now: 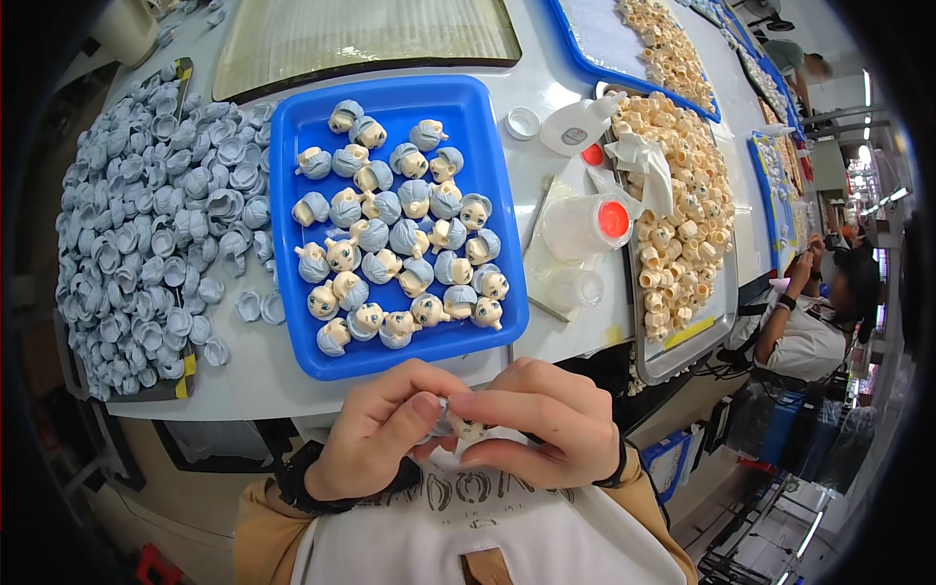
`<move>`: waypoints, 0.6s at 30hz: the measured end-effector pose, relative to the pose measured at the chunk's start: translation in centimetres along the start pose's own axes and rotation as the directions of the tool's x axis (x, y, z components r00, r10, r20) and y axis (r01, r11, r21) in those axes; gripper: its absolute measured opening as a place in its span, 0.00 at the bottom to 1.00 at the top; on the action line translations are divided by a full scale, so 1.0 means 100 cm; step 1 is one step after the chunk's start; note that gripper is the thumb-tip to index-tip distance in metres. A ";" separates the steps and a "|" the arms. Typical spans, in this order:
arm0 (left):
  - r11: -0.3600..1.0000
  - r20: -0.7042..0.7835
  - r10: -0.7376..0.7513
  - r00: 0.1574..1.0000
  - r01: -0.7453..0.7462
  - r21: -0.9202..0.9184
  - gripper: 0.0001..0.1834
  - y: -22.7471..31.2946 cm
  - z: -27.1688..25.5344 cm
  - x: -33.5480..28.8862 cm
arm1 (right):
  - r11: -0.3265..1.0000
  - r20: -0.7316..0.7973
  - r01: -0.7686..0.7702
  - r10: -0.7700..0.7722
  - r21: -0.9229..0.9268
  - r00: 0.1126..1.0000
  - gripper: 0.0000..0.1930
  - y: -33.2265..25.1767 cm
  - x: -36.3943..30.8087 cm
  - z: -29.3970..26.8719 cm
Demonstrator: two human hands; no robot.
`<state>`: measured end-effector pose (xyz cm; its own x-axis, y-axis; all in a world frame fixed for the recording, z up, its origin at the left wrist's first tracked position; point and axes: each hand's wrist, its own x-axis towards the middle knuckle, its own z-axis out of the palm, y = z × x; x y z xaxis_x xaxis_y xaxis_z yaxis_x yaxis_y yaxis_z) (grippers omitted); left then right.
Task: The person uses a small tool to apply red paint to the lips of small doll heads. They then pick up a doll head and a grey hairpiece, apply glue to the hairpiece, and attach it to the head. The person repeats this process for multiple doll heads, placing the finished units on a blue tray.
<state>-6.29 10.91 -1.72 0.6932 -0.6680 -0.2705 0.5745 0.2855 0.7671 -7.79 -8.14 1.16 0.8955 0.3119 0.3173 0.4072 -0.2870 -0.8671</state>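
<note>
Close to my body, just off the table's front edge, both my hands are closed around a small doll head. My left hand pinches its pale blue hair piece between thumb and fingers. From the other side, my right hand grips the cream face part, its painted eyes partly showing. Fingers hide whether the two parts are fully joined. Beyond my hands lies a blue tray with several doll heads in rows, cream faces with blue hair.
Loose blue hair pieces are heaped at the left. To the right, cream head parts fill a metal tray. Between them stand a white squeeze bottle and a plastic jar. A co-worker sits farther right.
</note>
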 end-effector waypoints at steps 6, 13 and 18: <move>0.999 0.022 -0.044 0.999 0.044 0.015 0.19 -0.002 -0.005 0.000 | 0.993 0.002 0.043 -0.043 -0.107 0.999 0.19 0.001 -0.005 -0.004; 0.995 0.051 -0.051 0.997 0.047 0.083 0.22 0.010 0.007 0.000 | 0.985 -0.132 0.062 -0.084 -0.163 0.988 0.20 0.003 -0.005 -0.004; 0.973 0.078 0.014 0.997 -0.031 0.227 0.21 0.005 0.002 0.003 | 0.991 -0.097 0.066 -0.078 -0.115 0.992 0.19 0.007 -0.009 -0.003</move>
<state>-5.91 10.77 -1.32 0.6652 -0.7155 -0.2136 0.4383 0.1426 0.8874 -8.27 -8.93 0.43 0.8745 0.2437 0.4195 0.4835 -0.3679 -0.7943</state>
